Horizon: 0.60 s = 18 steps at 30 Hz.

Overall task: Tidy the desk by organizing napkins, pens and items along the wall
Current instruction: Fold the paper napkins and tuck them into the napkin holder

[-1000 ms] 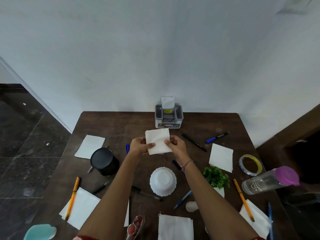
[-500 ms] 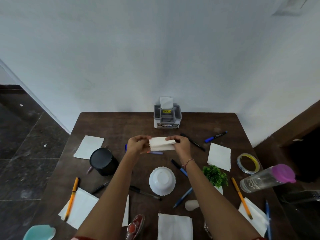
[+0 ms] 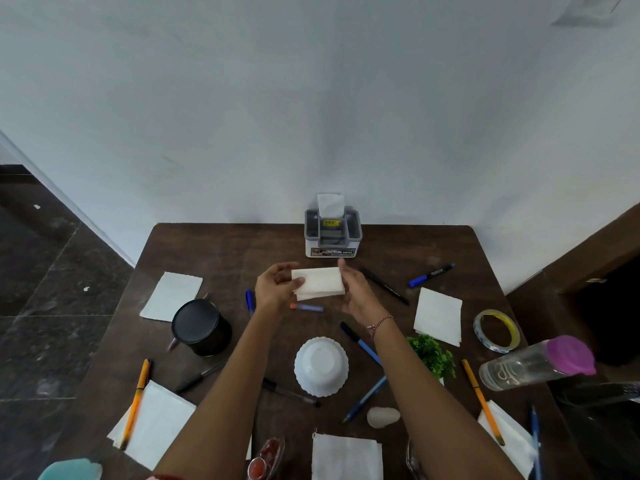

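A folded napkin (image 3: pixel 318 283) is held above the bench (image 3: pixel 235 251), between the two hands and just in front of the organizer (image 3: pixel 333 242). Its left end is pinched between the thumb and fingers of the left hand (image 3: pixel 275 289). Its right end is gripped by the right hand (image 3: pixel 358 294), whose fingers are curled behind it. The organizer is set at the far edge of the bench, against the wall (image 3: pixel 311 98), and a white sheet (image 3: pixel 330 204) is stood upright in its rear slot. A black pen (image 3: pixel 384 285) and a blue marker (image 3: pixel 431 275) are laid to the right of the hands, apart from the organizer. A black cup (image 3: pixel 201 327) is placed to the left of the left forearm, and an upturned white bowl (image 3: pixel 321 365) is seen between the forearms. Loose napkins (image 3: pixel 438 315) are scattered flat about the bench, one of them crossed by an orange pen (image 3: pixel 136 403) at the near left. A tape roll (image 3: pixel 497 330), a small plant (image 3: pixel 431 355) and a purple-capped bottle (image 3: pixel 536 362) are grouped at the right.
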{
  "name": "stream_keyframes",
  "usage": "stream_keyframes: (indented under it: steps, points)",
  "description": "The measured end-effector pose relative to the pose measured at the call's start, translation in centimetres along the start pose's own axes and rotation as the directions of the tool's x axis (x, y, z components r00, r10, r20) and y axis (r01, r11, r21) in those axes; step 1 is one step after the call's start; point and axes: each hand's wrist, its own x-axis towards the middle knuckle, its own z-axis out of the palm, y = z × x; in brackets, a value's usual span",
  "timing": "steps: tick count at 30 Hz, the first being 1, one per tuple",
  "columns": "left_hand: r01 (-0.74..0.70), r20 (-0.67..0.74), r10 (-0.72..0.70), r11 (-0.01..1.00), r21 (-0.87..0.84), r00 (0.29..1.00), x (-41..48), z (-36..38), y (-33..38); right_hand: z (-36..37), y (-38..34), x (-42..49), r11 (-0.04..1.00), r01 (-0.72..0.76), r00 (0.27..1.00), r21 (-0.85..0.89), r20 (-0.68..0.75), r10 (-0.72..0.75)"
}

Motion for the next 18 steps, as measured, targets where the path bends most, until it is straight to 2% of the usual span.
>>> stream_keyframes:
  steps: [2,4,6,9,12,15,18]
  points:
    - [-0.003,-0.002,0.003,1.000,-0.021,1.000,0.1,0.5,-0.2,0.2,-0.4,-0.4,0.994,-0.110,0.992,0.000,0.068,0.110]
    - [-0.008,-0.006,0.008,1.000,-0.001,1.000,0.5,1.0,-0.4,0.3,-0.5,0.0,0.991,-0.129,0.990,0.044,0.066,0.126]
    - [-0.034,-0.005,0.035,0.994,0.106,0.999,0.9,1.4,-0.3,0.4,-0.7,0.9,0.998,-0.066,0.998,0.011,-0.024,0.066]
    - [-0.191,0.075,0.176,0.924,0.330,0.982,1.6,2.2,0.7,0.2,-1.7,2.2,0.963,0.119,0.983,-0.242,-0.107,-0.148]
    - [-0.301,0.198,0.230,0.801,0.517,0.953,2.9,3.0,2.8,-0.2,-3.7,2.2,0.835,0.282,0.943,-0.472,-0.022,-0.331]
    - [-0.365,0.259,0.258,0.674,0.642,0.931,5.0,3.8,4.9,-0.2,-6.3,3.0,0.616,0.393,0.881,-0.683,0.089,-0.464]
    - [-0.406,0.270,0.305,0.612,0.679,0.913,6.2,4.7,6.5,0.0,-8.4,3.7,0.462,0.453,0.832,-0.762,0.177,-0.525]
